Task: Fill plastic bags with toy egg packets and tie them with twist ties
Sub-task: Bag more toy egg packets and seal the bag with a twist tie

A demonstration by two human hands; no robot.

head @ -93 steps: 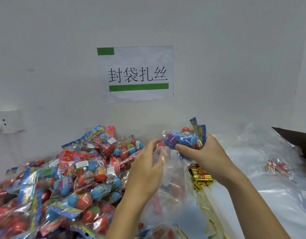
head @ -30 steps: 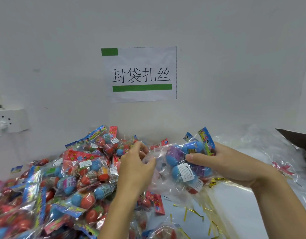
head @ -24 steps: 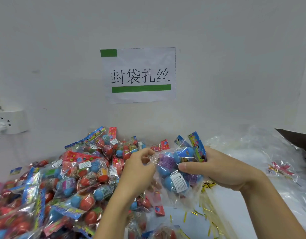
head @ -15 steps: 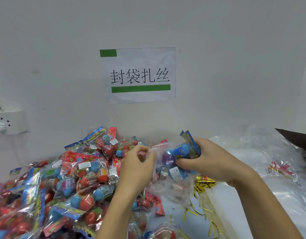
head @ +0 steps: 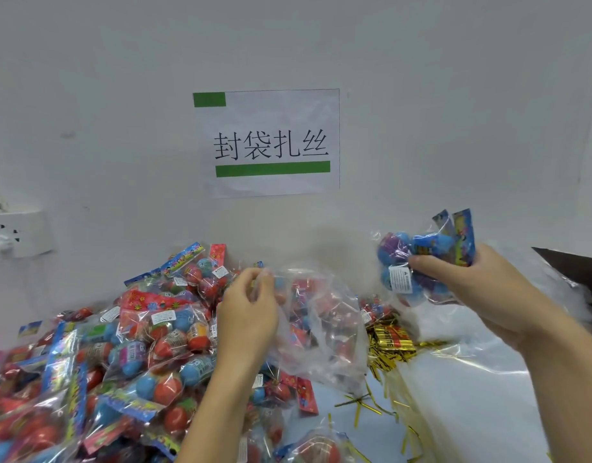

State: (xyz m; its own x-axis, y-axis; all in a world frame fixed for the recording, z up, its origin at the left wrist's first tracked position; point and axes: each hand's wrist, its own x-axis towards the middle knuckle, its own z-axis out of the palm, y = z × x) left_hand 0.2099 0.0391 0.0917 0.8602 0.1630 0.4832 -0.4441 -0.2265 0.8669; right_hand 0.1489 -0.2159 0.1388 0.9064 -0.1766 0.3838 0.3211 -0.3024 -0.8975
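A white wall (head: 421,95) with a paper sign (head: 268,143) at twelve o'clock backs the table (head: 471,412). A big pile of toy egg packets (head: 127,345) fills seven to nine o'clock. The left hand (head: 246,320) pinches the rim of an empty clear bag (head: 321,325) at centre. At two o'clock, the right hand (head: 478,295) grips egg packets (head: 418,259), held apart from the bag. Gold twist ties (head: 389,342) lie at four o'clock.
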